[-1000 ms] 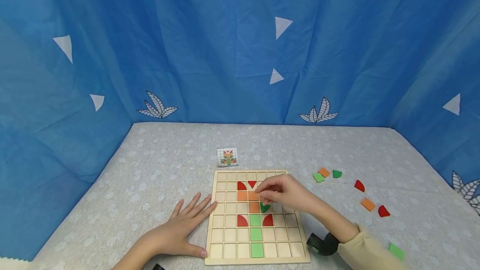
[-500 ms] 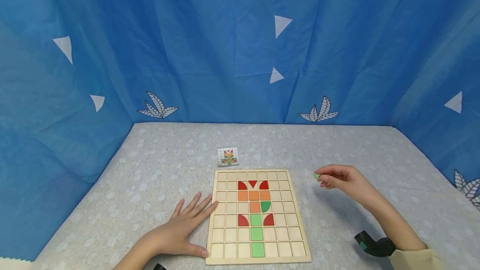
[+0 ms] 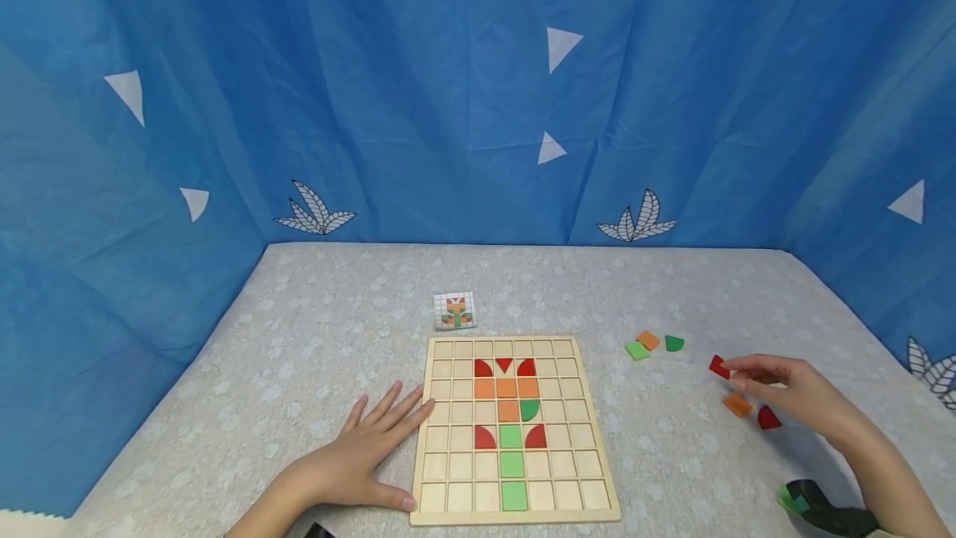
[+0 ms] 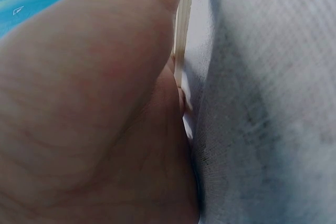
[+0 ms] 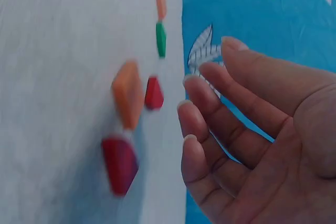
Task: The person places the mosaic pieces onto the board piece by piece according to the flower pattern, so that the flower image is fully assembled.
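Note:
My left hand [image 3: 358,463] lies with spread fingers on the table, its fingertips and thumb touching the left edge of the wooden grid board [image 3: 563,466]. On the board sit red, orange and green tiles, among them a dark green quarter-round tile [image 3: 529,410] and a light green square tile [image 3: 511,464]. My right hand [image 3: 792,393] is at the right, fingers loosely bent, by a red quarter-round tile [image 3: 719,367]. The right wrist view shows nothing between its fingers. An orange square tile [image 5: 127,95] and another red quarter-round tile [image 5: 119,166] lie close to that hand.
A small pattern card [image 3: 454,310] lies behind the board. Right of the board are a light green tile [image 3: 637,350], an orange tile [image 3: 648,340] and a dark green quarter-round tile [image 3: 675,343]. Another light green tile [image 3: 787,501] is partly hidden by the right wrist camera. A blue curtain [image 3: 478,106] surrounds the table.
My right hand has left the board and moved right, past the green and orange tiles, to the red one. The board's top right red and orange tiles are now uncovered. My left hand stays put.

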A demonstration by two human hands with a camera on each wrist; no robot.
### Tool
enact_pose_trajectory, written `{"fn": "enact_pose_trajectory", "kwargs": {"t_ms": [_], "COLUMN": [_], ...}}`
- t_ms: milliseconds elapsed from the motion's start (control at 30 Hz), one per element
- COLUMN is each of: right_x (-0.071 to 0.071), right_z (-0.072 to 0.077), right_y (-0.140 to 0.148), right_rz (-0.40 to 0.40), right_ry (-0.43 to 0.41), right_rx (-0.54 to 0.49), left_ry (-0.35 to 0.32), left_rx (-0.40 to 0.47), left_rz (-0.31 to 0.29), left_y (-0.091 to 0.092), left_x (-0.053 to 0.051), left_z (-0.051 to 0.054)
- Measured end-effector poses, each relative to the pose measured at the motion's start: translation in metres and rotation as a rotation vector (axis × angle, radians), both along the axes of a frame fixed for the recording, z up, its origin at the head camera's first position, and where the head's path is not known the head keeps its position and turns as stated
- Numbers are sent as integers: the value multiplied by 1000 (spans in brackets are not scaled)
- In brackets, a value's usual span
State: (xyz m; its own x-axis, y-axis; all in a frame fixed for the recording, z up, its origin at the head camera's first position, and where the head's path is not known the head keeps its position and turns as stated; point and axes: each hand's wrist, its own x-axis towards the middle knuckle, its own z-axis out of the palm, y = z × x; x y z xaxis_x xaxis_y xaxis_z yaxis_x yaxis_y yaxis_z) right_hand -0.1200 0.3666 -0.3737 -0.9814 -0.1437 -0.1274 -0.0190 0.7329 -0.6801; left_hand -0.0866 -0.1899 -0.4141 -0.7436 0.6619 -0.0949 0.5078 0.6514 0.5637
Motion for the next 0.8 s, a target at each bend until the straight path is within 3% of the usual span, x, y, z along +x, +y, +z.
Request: {"fn": "enact_pose_trajectory", "kwargs": {"t_ms": [200,467,633,800], "right_x": [2,5,5,3], "right_z": [-7,-16,-24,-28], "right_y": [19,34,34,28], "right_rz": [-40,-2,76,71], "right_ry": [-92,-161,-128,-79], "right_rx": [-2,-58,-92,-51], "left_ry": [-4,1,-4,-1], "left_rx": [5,6,10,11], "left_rz": [-7,-12,-10,-8], "left_y": [0,0,0,0], "left_x": [0,0,0,0], "left_z": [-2,-1,0,2]}}
